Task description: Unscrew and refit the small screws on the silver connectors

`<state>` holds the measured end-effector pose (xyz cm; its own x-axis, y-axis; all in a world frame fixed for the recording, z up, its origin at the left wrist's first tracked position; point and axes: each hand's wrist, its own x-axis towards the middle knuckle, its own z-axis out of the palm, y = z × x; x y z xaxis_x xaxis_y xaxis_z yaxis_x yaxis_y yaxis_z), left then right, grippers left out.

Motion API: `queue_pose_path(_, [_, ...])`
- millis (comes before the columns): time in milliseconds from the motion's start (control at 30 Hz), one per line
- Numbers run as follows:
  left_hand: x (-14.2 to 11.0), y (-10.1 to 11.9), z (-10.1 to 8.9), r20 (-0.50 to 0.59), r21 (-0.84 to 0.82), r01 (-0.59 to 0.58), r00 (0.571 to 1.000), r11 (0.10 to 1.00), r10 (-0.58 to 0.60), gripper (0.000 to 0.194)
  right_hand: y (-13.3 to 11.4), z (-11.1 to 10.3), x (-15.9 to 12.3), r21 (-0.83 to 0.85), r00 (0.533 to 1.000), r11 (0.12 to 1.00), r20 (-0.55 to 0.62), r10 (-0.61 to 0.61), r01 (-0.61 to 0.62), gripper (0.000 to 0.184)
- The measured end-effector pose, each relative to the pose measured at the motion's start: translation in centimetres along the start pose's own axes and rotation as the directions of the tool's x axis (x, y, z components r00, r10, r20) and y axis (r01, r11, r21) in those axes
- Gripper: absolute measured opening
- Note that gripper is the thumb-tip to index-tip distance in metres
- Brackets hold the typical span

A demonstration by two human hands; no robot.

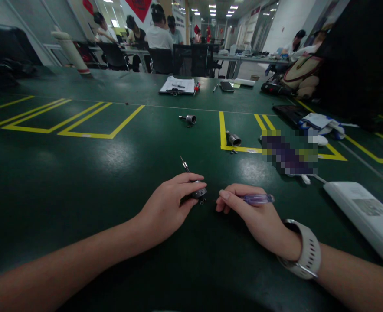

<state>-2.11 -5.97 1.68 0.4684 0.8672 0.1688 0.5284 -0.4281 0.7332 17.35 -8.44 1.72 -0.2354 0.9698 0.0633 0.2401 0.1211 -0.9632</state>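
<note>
My left hand (167, 201) has its thumb and fingers closed around a dark round metal part (199, 192) low over the green table. A thin metal shaft (184, 164) points up and away from beyond those fingers. Small dark rings or nuts (202, 201) show just below the part. To the right, my right hand (256, 212) grips a screwdriver (259, 199) by its translucent purple handle; its blade is hidden. A gap separates the two hands. Farther off lie two metal cup-shaped pieces with stems, one (190, 119) in the middle and another (234, 139) inside a yellow-taped box.
Small dark nuts (233, 152) lie near the yellow tape (243, 149). A pixelated phone-like object (287, 154) and a white device (363, 216) are at right. Farther back are a clipboard (178, 84), a black phone (227, 87) and a cloth (321, 123). People sit beyond the table.
</note>
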Motion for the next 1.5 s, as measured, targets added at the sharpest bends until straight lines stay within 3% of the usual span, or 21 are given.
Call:
queue_pose_path(167, [0.7, 0.5, -0.6, -0.064, -0.391, 0.247, 0.954, 0.887, -0.294, 0.035, 0.1, -0.1, 0.0, -0.014, 0.999, 1.000, -0.035, -0.004, 0.003, 0.027])
queue_pose_path(300, [1.0, 1.1, -1.0, -0.007, -0.545, 0.336, 0.914, 0.768, -0.405, 0.039, 0.0, -0.1, 0.1, -0.086, 1.000, 0.996, -0.026, 0.000, -0.002, 0.028])
queue_pose_path(400, [1.0, 1.3, -1.1, 0.013, -0.585, 0.351, 0.906, 0.731, -0.424, 0.038, -0.2, 0.1, 0.0, -0.177, 0.999, 0.983, -0.008, -0.045, 0.043, 0.029])
queue_pose_path(500, [0.9, 1.4, -1.1, 0.008, -0.608, 0.355, 0.897, 0.710, -0.442, 0.038, -0.3, 0.5, -0.3, -0.316, 0.973, 0.921, 0.078, -0.215, 0.229, 0.027])
queue_pose_path(600, [0.8, 1.4, -1.1, -0.003, -0.628, 0.349, 0.892, 0.695, -0.451, 0.039, -0.3, 0.7, -0.7, -0.421, 0.896, 0.791, 0.226, -0.382, 0.444, 0.021])
queue_pose_path(667, [0.8, 1.3, -1.1, -0.014, -0.635, 0.345, 0.889, 0.691, -0.457, 0.038, -0.2, 0.7, -1.0, -0.470, 0.856, 0.716, 0.280, -0.434, 0.516, 0.020])
queue_pose_path(933, [0.5, 1.7, -0.6, -0.043, -0.644, 0.324, 0.889, 0.693, -0.455, 0.036, 0.1, 0.7, -1.4, -0.514, 0.686, 0.514, 0.225, -0.692, 0.687, 0.015])
queue_pose_path(1167, [0.0, 1.9, -0.3, -0.057, -0.648, 0.285, 0.907, 0.707, -0.417, 0.033, 0.0, 1.0, -1.0, -0.521, 0.706, 0.521, 0.256, -0.660, 0.676, 0.013])
queue_pose_path(1267, [0.0, 1.7, -0.1, -0.077, -0.669, 0.260, 0.908, 0.697, -0.412, 0.028, 0.0, 1.1, -1.0, -0.520, 0.693, 0.504, 0.273, -0.668, 0.690, 0.011])
queue_pose_path(1500, [0.1, 2.3, 0.3, -0.129, -0.650, 0.269, 0.883, 0.711, -0.452, 0.019, -0.2, 1.4, -1.3, -0.525, 0.691, 0.491, 0.299, -0.658, 0.695, 0.012])
